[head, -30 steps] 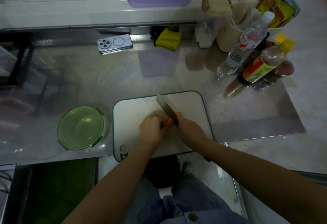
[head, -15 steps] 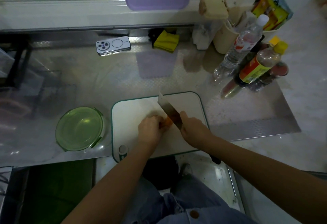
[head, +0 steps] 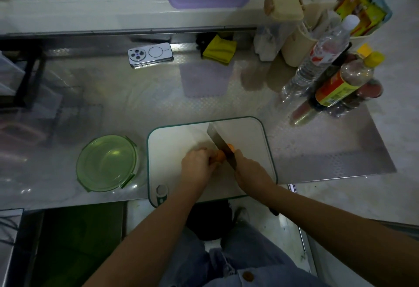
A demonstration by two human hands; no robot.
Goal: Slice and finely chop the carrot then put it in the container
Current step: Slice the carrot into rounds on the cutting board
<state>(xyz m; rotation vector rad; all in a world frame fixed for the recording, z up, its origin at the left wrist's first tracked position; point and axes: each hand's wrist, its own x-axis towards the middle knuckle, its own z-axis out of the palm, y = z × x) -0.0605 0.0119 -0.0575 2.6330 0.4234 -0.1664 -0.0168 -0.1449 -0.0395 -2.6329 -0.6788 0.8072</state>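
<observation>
A: In the head view, where is the carrot point(head: 219, 156)?
B: On the cutting board point(head: 249, 132) at the tabletop's point(head: 317, 146) near edge. The left hand point(head: 197, 168) curls over it and the right hand point(head: 251, 171) grips the knife point(head: 220, 144) laid across it.
A: How will it handle?
B: Probably stiff, round and apt to roll, so the hands should pin it close behind the blade.

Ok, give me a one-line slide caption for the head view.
Left hand steadies a carrot on the white cutting board while the right hand slices it with a cleaver.

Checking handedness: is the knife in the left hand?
No, the right hand grips the knife, while the left hand holds the carrot on the cutting board.
</observation>
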